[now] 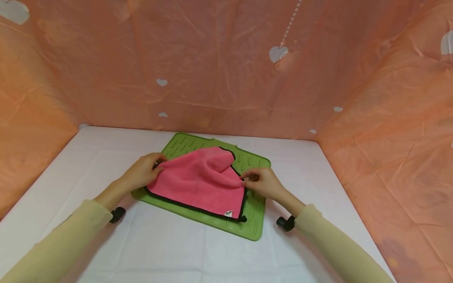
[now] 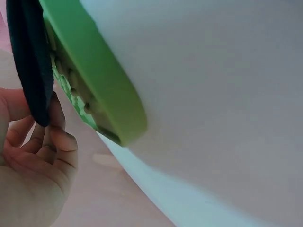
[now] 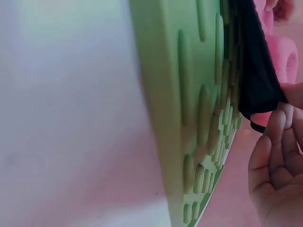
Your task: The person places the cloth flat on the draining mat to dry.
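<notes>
A pink cloth [image 1: 198,177] with black edging lies rumpled over a green ridged mat [image 1: 198,213]. Its far right corner is folded over, and a small white tag [image 1: 229,214] shows near the front right corner. At the cloth's left end, my left hand [image 1: 144,169] pinches the edge between thumb and fingers; the left wrist view shows the dark border [image 2: 33,61] in that grip. My right hand [image 1: 263,182] pinches the right edge, about midway along. In the right wrist view the dark edging [image 3: 260,71] rises off the mat's ridges toward the fingertips.
The mat sits at an angle on a white-covered table [image 1: 162,251]. Orange sheeting [image 1: 219,70] with pale hearts stands behind and on both sides. Black wrist devices [image 1: 118,215] show under both forearms.
</notes>
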Action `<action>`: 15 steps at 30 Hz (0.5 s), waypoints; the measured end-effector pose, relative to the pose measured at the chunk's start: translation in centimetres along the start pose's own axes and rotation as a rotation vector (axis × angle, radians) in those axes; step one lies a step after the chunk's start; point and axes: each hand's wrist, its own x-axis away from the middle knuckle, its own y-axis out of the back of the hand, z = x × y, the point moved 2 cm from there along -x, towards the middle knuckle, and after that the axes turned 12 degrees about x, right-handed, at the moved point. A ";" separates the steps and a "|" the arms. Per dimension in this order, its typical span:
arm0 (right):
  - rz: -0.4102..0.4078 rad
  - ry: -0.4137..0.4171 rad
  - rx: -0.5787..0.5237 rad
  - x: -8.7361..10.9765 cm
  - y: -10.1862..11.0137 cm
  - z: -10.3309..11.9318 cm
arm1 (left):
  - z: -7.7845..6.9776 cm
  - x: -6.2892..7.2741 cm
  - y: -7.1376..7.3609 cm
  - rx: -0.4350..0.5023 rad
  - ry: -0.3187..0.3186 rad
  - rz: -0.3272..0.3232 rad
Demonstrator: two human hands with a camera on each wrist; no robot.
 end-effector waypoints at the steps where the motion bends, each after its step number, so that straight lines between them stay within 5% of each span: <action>1: -0.009 0.002 -0.001 0.2 0.1 -0.1 | 0.1 0.1 0.1 0.003 0.000 0.000; 15: 0.040 0.027 0.003 1.5 -1.0 -0.6 | 0.6 1.1 0.4 -0.028 0.023 0.044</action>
